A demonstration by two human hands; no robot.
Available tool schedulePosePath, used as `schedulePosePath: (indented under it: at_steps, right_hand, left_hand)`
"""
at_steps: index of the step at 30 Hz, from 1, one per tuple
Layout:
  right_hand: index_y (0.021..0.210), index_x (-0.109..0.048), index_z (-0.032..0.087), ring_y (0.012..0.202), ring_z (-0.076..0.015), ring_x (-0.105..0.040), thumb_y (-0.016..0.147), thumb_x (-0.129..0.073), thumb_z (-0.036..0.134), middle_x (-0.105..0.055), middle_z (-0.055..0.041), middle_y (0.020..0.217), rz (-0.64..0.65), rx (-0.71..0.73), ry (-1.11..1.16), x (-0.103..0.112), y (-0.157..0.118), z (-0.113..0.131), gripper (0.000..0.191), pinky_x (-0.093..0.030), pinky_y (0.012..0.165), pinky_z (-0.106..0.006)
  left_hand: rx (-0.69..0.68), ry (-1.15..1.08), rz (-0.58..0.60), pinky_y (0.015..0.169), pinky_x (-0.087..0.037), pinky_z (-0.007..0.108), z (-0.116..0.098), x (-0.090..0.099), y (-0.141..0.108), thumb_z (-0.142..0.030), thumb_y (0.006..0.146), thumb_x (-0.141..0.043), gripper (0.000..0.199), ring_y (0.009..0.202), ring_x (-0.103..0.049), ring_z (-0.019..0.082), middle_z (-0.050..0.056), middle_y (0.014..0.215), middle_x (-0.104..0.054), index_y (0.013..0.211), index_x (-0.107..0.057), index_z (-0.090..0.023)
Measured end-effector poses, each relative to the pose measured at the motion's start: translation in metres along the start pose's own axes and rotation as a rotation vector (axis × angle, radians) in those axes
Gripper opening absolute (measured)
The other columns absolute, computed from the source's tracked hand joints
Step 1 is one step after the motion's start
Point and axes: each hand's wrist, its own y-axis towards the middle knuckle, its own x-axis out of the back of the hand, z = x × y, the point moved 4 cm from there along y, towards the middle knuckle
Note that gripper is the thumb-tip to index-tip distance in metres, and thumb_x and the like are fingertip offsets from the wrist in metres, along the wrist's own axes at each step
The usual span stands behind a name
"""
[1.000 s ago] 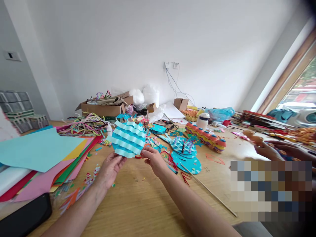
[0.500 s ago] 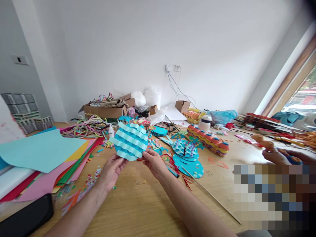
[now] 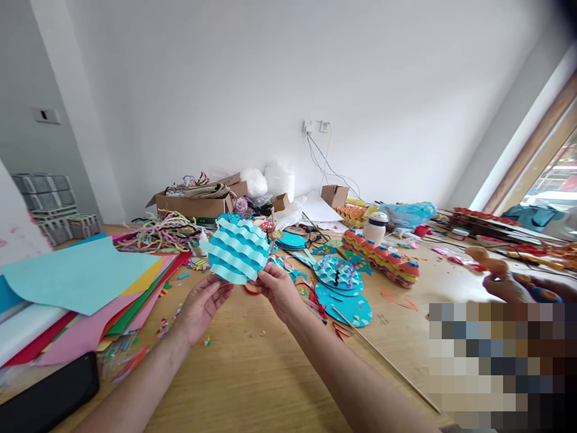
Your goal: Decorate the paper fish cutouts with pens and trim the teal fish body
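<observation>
A round blue disc (image 3: pixel 238 250) with wavy pale-blue paper strips across its face is held up above the wooden table. My left hand (image 3: pixel 205 304) pinches its lower left edge. The lower right edge is gripped between the thumb and fingers of my right hand (image 3: pixel 279 291). To the right of my hands lie more blue discs (image 3: pixel 345 304), one topped with wavy strips and dark and purple twists. A stack of plain blue discs (image 3: pixel 291 241) lies behind.
Coloured paper sheets (image 3: pixel 81 273) and a black phone (image 3: pixel 49 394) lie at the left. A thin stick (image 3: pixel 392 364), painted egg cartons (image 3: pixel 381 258) and a white bottle (image 3: pixel 375 228) are at the right. Another person's hands (image 3: pixel 509 287) show at far right.
The striped disc and both my hands have risen slightly, and the disc is tilted a little differently. The camera view has shifted slightly.
</observation>
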Motion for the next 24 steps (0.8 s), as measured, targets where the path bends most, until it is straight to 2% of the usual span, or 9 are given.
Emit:
schedulePosePath:
  at_steps: [3, 10, 13, 16, 17, 19, 20, 21, 24]
  right_hand:
    - [0.063, -0.055, 0.016, 0.057, -0.0104, -0.055, 0.049, -0.077, 0.037, -0.057, 0.0016, 0.060, -0.018, -0.008, -0.015, -0.003, 0.000, 0.000, 0.033, -0.039, 0.054, -0.022]
    - [0.062, -0.053, 0.016, 0.058, -0.0102, -0.057, 0.053, -0.072, 0.035, -0.056, 0.0022, 0.058, -0.078, -0.010, -0.036, -0.009, 0.003, -0.017, 0.028, -0.038, 0.053, -0.020]
    - [0.063, -0.052, 0.016, 0.059, -0.0101, -0.058, 0.053, -0.072, 0.037, -0.059, 0.0015, 0.061, -0.057, -0.019, -0.017, -0.012, 0.005, -0.021, 0.030, -0.039, 0.053, -0.020]
    - [0.072, -0.054, 0.017, 0.064, -0.0118, -0.061, 0.059, -0.069, 0.041, -0.063, -0.0008, 0.070, 0.040, -0.026, -0.070, -0.012, 0.010, -0.022, 0.032, -0.042, 0.055, -0.020]
    - [0.079, -0.056, 0.017, 0.066, -0.0120, -0.062, 0.066, -0.064, 0.042, -0.065, -0.0020, 0.075, 0.070, -0.012, -0.218, -0.010, 0.013, -0.022, 0.029, -0.043, 0.056, -0.021]
    - [0.091, -0.057, 0.017, 0.072, -0.0129, -0.064, 0.080, -0.051, 0.035, -0.067, -0.0044, 0.085, 0.083, 0.028, -0.692, -0.002, 0.020, -0.021, 0.022, -0.045, 0.060, -0.022]
    - [0.093, -0.058, 0.017, 0.076, -0.0134, -0.064, 0.083, -0.047, 0.029, -0.068, -0.0050, 0.088, 0.062, 0.045, -0.998, 0.004, 0.025, -0.020, 0.020, -0.046, 0.063, -0.023]
    - [0.091, -0.060, 0.015, 0.080, -0.0158, -0.064, 0.082, -0.048, 0.023, -0.068, -0.0070, 0.089, 0.040, 0.047, -1.169, 0.009, 0.030, -0.019, 0.017, -0.046, 0.066, -0.024]
    - [0.085, -0.065, 0.014, 0.095, -0.0222, -0.061, 0.075, -0.052, 0.012, -0.067, -0.0113, 0.097, 0.045, 0.063, -1.404, 0.017, 0.044, -0.018, 0.016, -0.043, 0.077, -0.028]
  left_hand:
    - [-0.009, -0.017, 0.001, 0.072, -0.053, 0.025, -0.002, -0.001, -0.001, -0.015, 0.061, -0.074, 0.023, 0.075, -0.066, 0.016, 0.006, 0.081, -0.071, 0.083, -0.067, -0.014]
    - [-0.040, -0.054, -0.012, 0.071, -0.054, 0.025, -0.004, 0.001, 0.001, -0.017, 0.062, -0.074, 0.024, 0.075, -0.065, 0.015, 0.004, 0.082, -0.071, 0.085, -0.067, -0.015]
    - [-0.062, -0.070, -0.039, 0.071, -0.055, 0.024, -0.007, 0.004, 0.003, -0.014, 0.062, -0.075, 0.024, 0.075, -0.065, 0.015, 0.003, 0.083, -0.071, 0.084, -0.067, -0.015]
    - [-0.081, -0.086, -0.073, 0.068, -0.055, 0.024, -0.012, 0.006, 0.005, -0.010, 0.062, -0.073, 0.020, 0.073, -0.066, 0.015, 0.004, 0.081, -0.071, 0.080, -0.067, -0.014]
    - [-0.090, -0.093, -0.088, 0.066, -0.056, 0.024, -0.014, 0.007, 0.005, -0.009, 0.063, -0.071, 0.017, 0.071, -0.066, 0.015, 0.005, 0.079, -0.071, 0.079, -0.066, -0.014]
    - [-0.114, -0.107, -0.121, 0.062, -0.056, 0.023, -0.019, 0.009, 0.007, -0.007, 0.065, -0.068, 0.014, 0.068, -0.066, 0.015, 0.004, 0.077, -0.070, 0.076, -0.066, -0.013]
    - [-0.128, -0.115, -0.137, 0.061, -0.056, 0.022, -0.022, 0.011, 0.008, -0.006, 0.066, -0.066, 0.013, 0.067, -0.065, 0.014, 0.004, 0.076, -0.070, 0.076, -0.066, -0.013]
    - [-0.143, -0.123, -0.154, 0.061, -0.056, 0.022, -0.025, 0.013, 0.009, -0.005, 0.067, -0.063, 0.013, 0.067, -0.065, 0.014, 0.003, 0.075, -0.070, 0.077, -0.066, -0.014]
    - [-0.182, -0.143, -0.195, 0.060, -0.057, 0.021, -0.032, 0.018, 0.011, -0.003, 0.072, -0.057, 0.015, 0.066, -0.065, 0.012, 0.002, 0.074, -0.070, 0.078, -0.066, -0.013]
